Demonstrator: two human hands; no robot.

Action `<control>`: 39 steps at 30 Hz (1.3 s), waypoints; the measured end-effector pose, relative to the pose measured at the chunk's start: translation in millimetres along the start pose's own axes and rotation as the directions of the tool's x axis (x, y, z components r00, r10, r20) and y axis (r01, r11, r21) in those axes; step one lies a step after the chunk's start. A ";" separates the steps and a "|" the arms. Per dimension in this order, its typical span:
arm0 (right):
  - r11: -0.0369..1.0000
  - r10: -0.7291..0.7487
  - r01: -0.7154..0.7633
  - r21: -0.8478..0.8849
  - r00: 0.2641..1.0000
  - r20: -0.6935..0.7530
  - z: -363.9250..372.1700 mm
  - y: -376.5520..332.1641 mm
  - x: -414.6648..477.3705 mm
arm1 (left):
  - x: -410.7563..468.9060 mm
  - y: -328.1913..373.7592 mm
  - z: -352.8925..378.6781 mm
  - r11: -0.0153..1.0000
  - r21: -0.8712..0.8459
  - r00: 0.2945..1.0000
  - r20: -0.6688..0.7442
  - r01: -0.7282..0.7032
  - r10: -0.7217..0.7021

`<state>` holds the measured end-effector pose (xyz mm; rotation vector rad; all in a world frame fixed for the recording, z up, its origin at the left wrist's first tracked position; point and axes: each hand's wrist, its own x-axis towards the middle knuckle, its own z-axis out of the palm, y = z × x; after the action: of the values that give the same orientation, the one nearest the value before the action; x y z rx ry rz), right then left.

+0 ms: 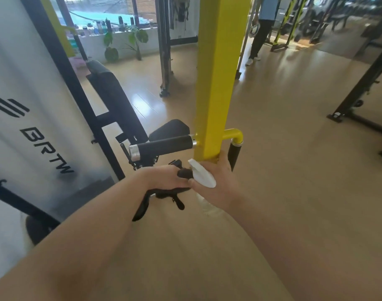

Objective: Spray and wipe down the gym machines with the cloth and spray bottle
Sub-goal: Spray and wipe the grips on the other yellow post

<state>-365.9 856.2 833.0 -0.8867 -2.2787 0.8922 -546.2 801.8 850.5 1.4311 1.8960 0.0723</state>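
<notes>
Tan gym flooring stretches back toward windows, potted plants and a standing person [261,29] in the distance. Close by rises one yellow upright post [218,83] of a machine, with two black foam grips: one horizontal [164,146] on its left and one hanging down [234,155] on its right. Just below the post, two bare hands meet. The left hand [164,178] clenches one black cloth [142,206], whose loose ends dangle beneath it. The right hand [222,183] wraps its fingers around one spray bottle [202,175], with the white trigger head showing above the thumb. The bottle looks like light, rigid plastic, probably slick if wet, and is best held at the neck under the trigger. The cloth looks soft and limp, and is best bunched in the palm.
</notes>
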 end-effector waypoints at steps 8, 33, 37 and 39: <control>0.997 0.015 -0.019 0.073 0.998 0.054 -5.3 5.1 3.6 | 8.7 21.4 47.5 0.848 0.486 0.855 -0.513 0.212 0.081; 0.991 0.038 -0.026 -0.129 0.995 0.092 12.5 -12.3 12.2 | -14.1 -55.9 21.5 0.858 0.363 0.841 -0.524 0.363 -0.134; 0.987 0.076 -0.057 -0.153 0.990 0.121 12.0 -18.0 16.5 | -2.4 -33.6 28.1 0.861 0.324 0.794 -0.592 0.392 -0.139; 0.985 0.076 -0.054 -0.164 0.988 0.131 12.1 -19.1 17.9 | 5.5 -18.3 27.6 0.866 0.338 0.795 -0.598 0.369 -0.105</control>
<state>-392.6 853.8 843.3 -1.0029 -2.4807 0.8296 -545.4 789.3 819.3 1.5483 2.7223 -0.0769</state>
